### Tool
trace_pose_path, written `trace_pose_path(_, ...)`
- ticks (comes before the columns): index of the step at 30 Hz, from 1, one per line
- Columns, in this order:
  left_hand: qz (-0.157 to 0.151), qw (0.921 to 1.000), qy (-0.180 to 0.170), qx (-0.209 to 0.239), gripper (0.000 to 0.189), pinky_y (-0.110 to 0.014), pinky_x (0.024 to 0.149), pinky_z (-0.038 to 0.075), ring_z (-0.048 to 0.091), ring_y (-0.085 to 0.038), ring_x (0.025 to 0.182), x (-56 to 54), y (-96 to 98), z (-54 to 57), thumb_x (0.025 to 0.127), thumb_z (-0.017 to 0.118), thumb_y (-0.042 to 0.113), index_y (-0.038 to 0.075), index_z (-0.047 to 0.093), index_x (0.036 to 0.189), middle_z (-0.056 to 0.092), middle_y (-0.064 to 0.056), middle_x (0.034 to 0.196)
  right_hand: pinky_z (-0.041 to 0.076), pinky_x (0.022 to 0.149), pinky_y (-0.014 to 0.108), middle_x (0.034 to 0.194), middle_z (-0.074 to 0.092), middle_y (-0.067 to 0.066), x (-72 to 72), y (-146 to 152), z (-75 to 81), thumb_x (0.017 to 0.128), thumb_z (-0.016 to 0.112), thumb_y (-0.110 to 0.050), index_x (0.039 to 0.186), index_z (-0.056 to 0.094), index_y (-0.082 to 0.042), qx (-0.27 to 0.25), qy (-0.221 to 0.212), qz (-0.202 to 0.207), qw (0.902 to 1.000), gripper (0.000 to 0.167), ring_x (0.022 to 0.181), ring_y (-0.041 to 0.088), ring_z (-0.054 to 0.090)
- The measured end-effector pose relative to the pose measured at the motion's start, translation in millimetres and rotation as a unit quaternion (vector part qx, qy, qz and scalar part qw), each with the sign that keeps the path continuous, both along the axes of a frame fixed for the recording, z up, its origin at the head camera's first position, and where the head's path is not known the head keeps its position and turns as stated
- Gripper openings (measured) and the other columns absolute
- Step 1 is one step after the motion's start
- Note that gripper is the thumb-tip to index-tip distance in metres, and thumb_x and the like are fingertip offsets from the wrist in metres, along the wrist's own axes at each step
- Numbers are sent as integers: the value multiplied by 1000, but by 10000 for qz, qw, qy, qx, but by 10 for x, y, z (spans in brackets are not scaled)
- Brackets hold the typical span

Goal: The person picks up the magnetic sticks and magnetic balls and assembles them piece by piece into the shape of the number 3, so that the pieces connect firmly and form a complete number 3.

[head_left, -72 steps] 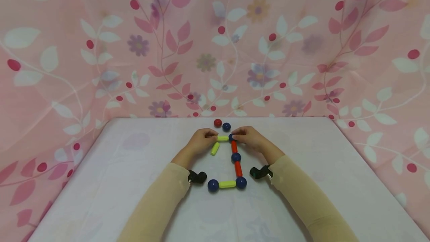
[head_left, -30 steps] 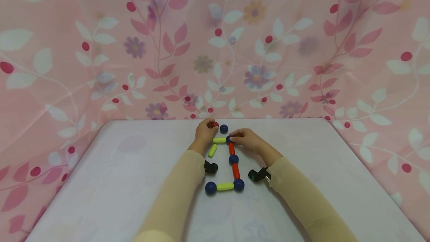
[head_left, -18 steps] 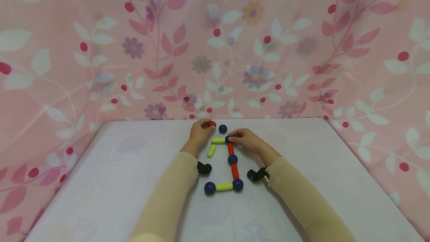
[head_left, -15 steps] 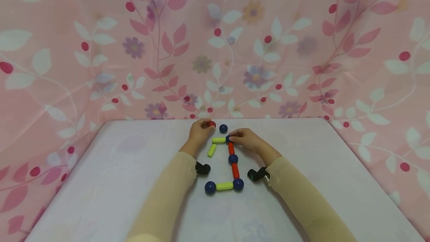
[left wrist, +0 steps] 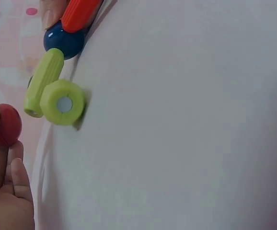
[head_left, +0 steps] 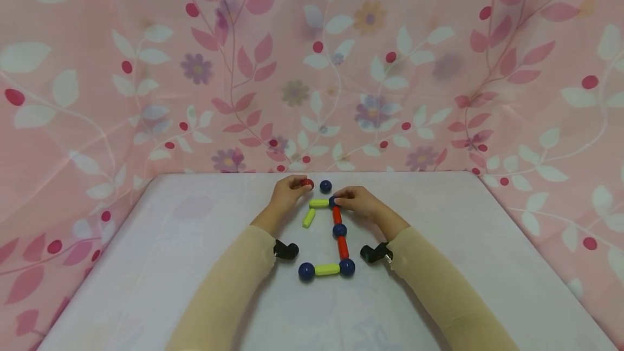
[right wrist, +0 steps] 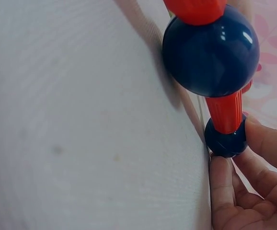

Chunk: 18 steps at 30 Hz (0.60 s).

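My left hand (head_left: 286,193) pinches a red ball (left wrist: 8,125) between thumb and fingers, left of the far green magnetic rod (head_left: 319,203). With thumb and fingers my right hand (head_left: 361,202) holds the dark blue ball (right wrist: 226,139) at the far corner of the chain. That ball joins the far green rod to a red rod (head_left: 337,215). Toward me follow a blue ball (head_left: 339,230), another red rod (head_left: 343,248), a corner blue ball (head_left: 347,267), a green rod (head_left: 327,269) and an end blue ball (head_left: 306,271). A separate green rod (left wrist: 63,103) lies slanted near the far rod's free end.
A loose blue ball (head_left: 325,186) sits behind the far green rod, between the hands. Everything lies on a white-covered table (head_left: 146,264), with a pink floral cloth (head_left: 312,69) hanging behind it. Black wrist cameras (head_left: 286,251) hang near both cuffs.
The left hand has left the far green rod, taken hold of the red ball and brought it slightly left and nearer. The right hand stays on the corner blue ball.
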<state>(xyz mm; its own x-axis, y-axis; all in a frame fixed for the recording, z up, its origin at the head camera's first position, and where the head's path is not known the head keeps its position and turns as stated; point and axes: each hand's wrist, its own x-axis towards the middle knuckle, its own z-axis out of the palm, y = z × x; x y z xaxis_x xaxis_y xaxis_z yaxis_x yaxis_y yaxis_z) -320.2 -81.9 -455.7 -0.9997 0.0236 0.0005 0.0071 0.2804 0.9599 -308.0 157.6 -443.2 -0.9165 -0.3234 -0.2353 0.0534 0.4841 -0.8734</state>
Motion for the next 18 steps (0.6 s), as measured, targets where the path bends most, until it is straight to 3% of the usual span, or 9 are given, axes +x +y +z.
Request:
trace_pose_path(7, -187, 9992, -117, -328, 39, -37, 97, 48, 61, -22, 108, 103, -162, 33, 92, 75, 27, 11, 67, 127, 68, -7, 119, 47, 98, 39, 122, 66, 9, -7, 2, 1, 99, 66, -25, 129, 66, -8, 65, -2, 10, 10000, 35, 108, 23, 59)
trace_pose_path(14, -409, 9976, -108, -540, 36, -34, 88, 48, 62, -21, 102, 167, -281, 17, 92, 74, 23, 9, 68, 125, 69, -8, 114, 47, 98, 38, 121, 66, 9, -19, 17, -17, 99, 65, -24, 129, 66, -8, 31, 51, 7, 10000, 34, 107, 24, 59)
trace_pose_path(18, -560, 9965, -110, -617, 35, -33, 90, 49, 63, -21, 103, 206, -311, -3, 92, 75, 21, 8, 68, 124, 69, -9, 115, 47, 98, 37, 120, 67, 9, -11, 12, -32, 99, 66, -24, 128, 66, -7, -14, 18, 12, 10000, 34, 107, 23, 59)
